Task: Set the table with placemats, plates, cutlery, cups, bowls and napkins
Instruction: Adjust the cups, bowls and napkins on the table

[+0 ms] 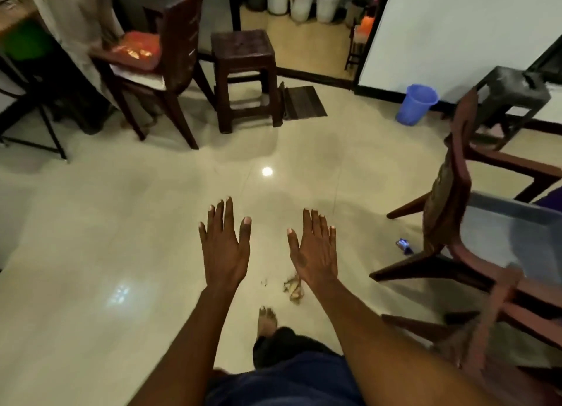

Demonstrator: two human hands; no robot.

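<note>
Both hands, the left hand [223, 247] and the right hand [313, 250], hover apart above the glossy cream tiled floor [121, 223], fingers straight and spread, holding nothing. Right of them stands a dark red wooden chair [450, 204] beside a glass-topped surface [504, 235]. Beyond the hands stands a brown plastic stool [243, 70]; further right of it, a blue plastic bin [416, 104]. No tableware shows.

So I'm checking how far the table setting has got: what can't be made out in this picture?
- Glass table, head view: cut off by the right edge, with a wooden chair in front; no placemats or plates show on the visible part.
- Small blue item on the floor: too small to identify.
- Brownish scraps: partly hidden by the right hand.
- Left hand: open, no grip on anything.
</note>
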